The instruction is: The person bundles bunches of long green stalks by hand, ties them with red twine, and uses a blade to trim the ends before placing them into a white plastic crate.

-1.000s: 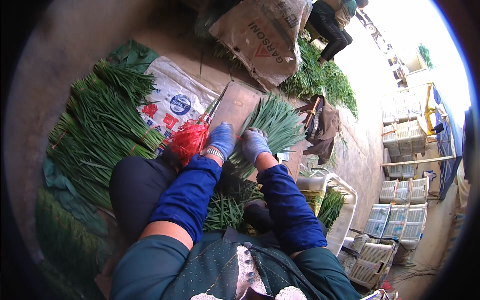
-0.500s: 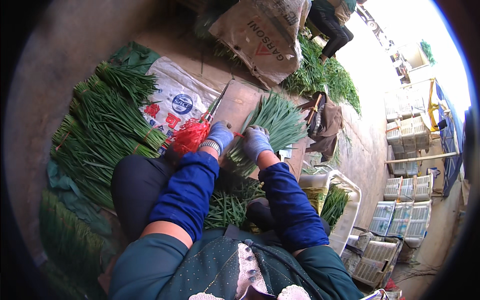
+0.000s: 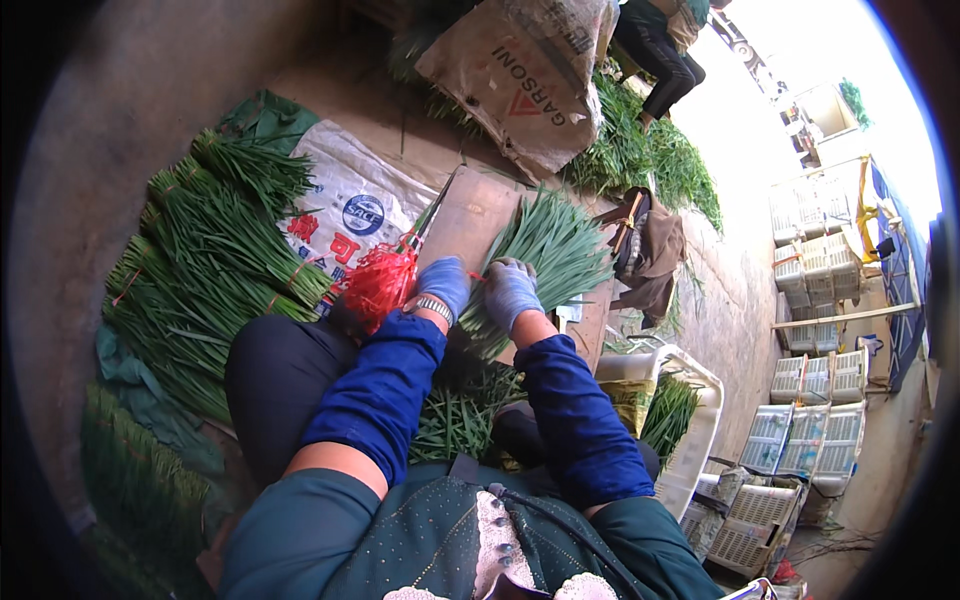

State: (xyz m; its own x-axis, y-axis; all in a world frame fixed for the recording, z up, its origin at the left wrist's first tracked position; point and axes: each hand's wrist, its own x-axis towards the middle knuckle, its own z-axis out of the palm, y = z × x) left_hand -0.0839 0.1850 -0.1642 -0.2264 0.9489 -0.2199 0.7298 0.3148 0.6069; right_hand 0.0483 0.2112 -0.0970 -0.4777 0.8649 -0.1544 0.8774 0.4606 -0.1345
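A bundle of long, flat green leaves that look like garlic chives [image 3: 556, 240] lies slantwise on a wooden board [image 3: 478, 205]. My right hand [image 3: 513, 290], in a grey-blue glove, is closed over the bundle's near part. My left hand [image 3: 445, 285], gloved alike, is closed at the bundle's left side. A short bit of red tie [image 3: 476, 275] shows between the two hands, at the left one's fingertips; the left fingers are partly hidden. Beside my left wrist hangs a bunch of red ties [image 3: 382, 283].
Tied green bundles [image 3: 215, 245] lie piled at left beside a white printed sack [image 3: 350, 200]. Loose leaves [image 3: 455, 415] lie below the board. A white crate [image 3: 705, 420] stands at right, stacked crates [image 3: 815, 430] beyond. Another person [image 3: 655, 55] sits at the far side near a leaf heap [image 3: 640, 140].
My left hand has shifted slightly nearer to me and its wrist has turned. My right hand stays on the bundle, almost unmoved.
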